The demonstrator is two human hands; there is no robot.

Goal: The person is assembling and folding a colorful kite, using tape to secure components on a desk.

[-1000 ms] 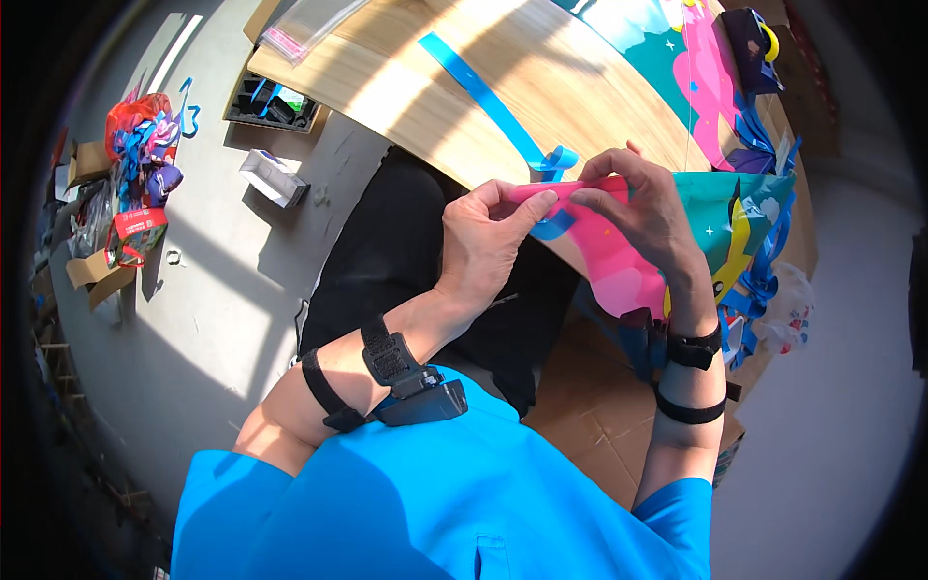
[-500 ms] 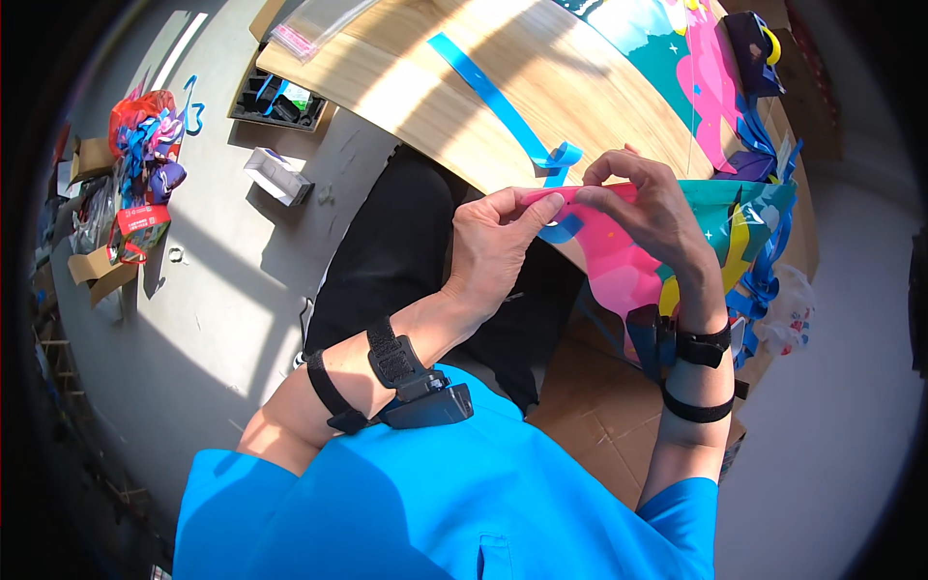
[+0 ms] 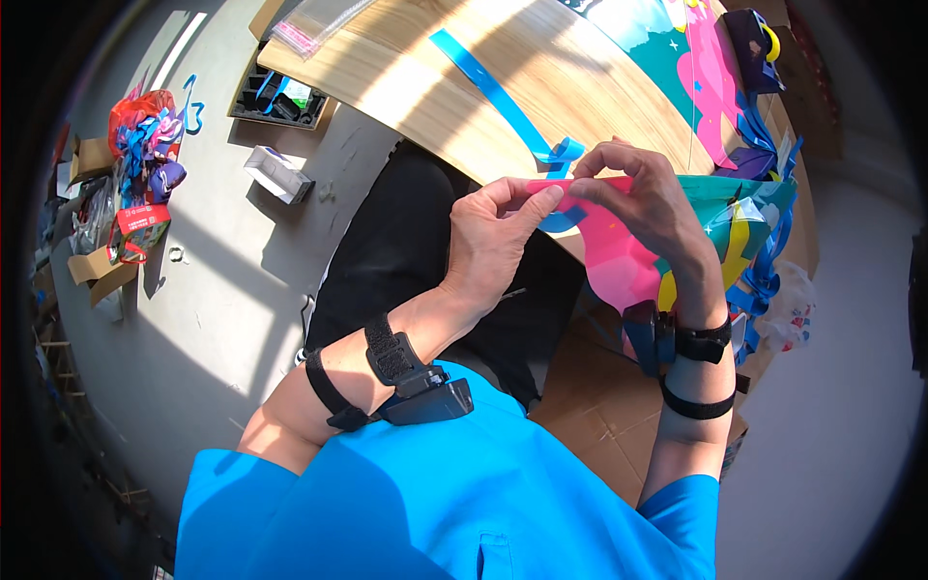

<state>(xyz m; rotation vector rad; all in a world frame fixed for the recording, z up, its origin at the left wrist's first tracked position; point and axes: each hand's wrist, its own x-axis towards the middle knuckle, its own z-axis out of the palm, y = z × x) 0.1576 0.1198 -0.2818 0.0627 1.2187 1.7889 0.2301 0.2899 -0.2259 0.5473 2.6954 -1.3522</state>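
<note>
A thin printed sheet (image 3: 617, 259) in pink, teal and yellow hangs over the table's near edge. My left hand (image 3: 491, 237) pinches its pink upper corner between thumb and forefinger. Close beside it, my right hand (image 3: 650, 201) is closed on the same top edge, thumb and forefinger nearly meeting the left thumb. A blue ribbon (image 3: 493, 92) runs across the table to a loop just beyond my fingertips; some blue also shows below the pinched edge. Whether the ribbon is joined to the sheet I cannot tell.
The wooden table (image 3: 387, 82) bears a clear plastic sleeve (image 3: 314, 24) and another printed sheet (image 3: 710, 92). Blue straps (image 3: 764, 280) hang at the right. A white box (image 3: 278, 174), an open carton (image 3: 280, 100) and a heap of colourful bags (image 3: 150, 145) lie on the floor at left.
My right fingertips have shifted slightly left along the pink edge, closer to my left thumb. The pinched edge has risen a little. The ribbon on the table has barely moved.
</note>
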